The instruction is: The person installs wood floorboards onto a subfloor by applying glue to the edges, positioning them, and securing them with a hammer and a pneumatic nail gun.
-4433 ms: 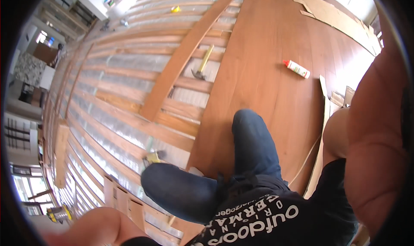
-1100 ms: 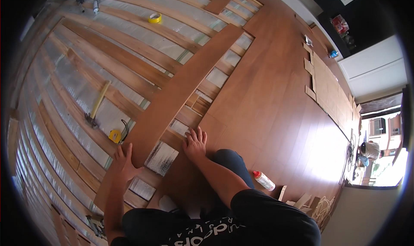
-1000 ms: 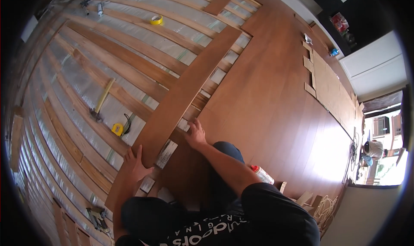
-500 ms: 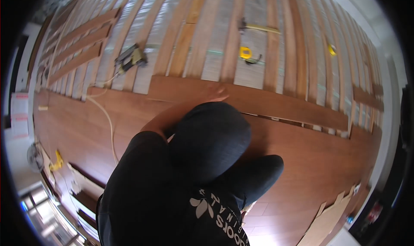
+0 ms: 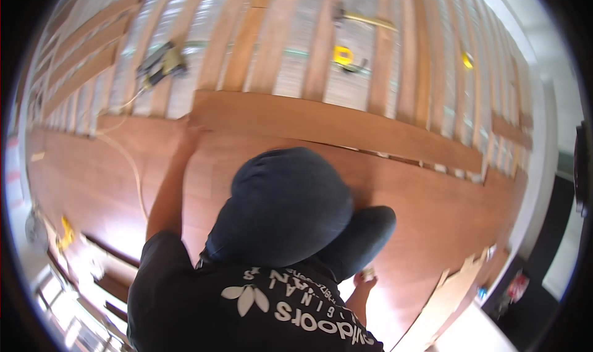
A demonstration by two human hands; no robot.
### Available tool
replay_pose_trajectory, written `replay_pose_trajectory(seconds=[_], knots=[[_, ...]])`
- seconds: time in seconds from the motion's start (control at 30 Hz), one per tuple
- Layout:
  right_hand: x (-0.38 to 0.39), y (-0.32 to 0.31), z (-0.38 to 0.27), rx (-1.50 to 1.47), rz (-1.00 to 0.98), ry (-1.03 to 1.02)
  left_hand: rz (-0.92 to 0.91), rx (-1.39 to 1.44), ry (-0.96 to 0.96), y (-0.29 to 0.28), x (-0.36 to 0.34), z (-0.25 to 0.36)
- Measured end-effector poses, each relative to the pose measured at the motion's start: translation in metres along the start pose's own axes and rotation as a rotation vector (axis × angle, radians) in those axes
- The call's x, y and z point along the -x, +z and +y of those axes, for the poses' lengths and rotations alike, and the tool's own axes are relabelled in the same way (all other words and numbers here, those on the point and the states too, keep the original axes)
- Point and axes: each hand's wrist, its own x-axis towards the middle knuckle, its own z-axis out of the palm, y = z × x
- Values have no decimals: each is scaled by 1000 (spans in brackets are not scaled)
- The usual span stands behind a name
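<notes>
The long brown plank point(image 5: 333, 125) lies flat along the edge of the finished wood floor point(image 5: 426, 216), right where the laid boards stop and the bare wooden beams point(image 5: 321, 49) begin. It sits there, by my guess, because it is the next row. Toward its right end a thin dark gap shows between it and the floor, so it is not pushed in tight all the way.

The left hand point(image 5: 193, 133) reaches out on a long arm and rests on the plank's left end, fingers laid flat on the wood — pressing, not gripping. That looks like a way to keep the end from sliding. The right hand point(image 5: 365, 279) is low down beside the bent knee point(image 5: 284, 197), near the floor; it seems curled around something small and pale, but I cannot tell what.

The knee in dark trousers rests on the finished floor, close behind the plank.

Past the plank there is open room only between the beams, where shiny silver sheet shows. A nail gun point(image 5: 159, 63) with its hose lies up there to the left, a yellow tape measure point(image 5: 343, 55) in the middle. Loose board pieces point(image 5: 451, 290) lie at the lower right.
</notes>
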Motion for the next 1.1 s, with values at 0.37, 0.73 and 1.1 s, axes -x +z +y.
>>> replay_pose_trajectory(seconds=[0.37,0.73,1.1], knots=[[175,292,-129,-151,-1113,-429,-492,846,-887,-30,-39,-69],[349,560,20,521,-1394,-268,-678,1442,-960,-173,-88,-65],[438,640,282,740,-1646,-65,-621,2040,-1468,-94,-117,-80]])
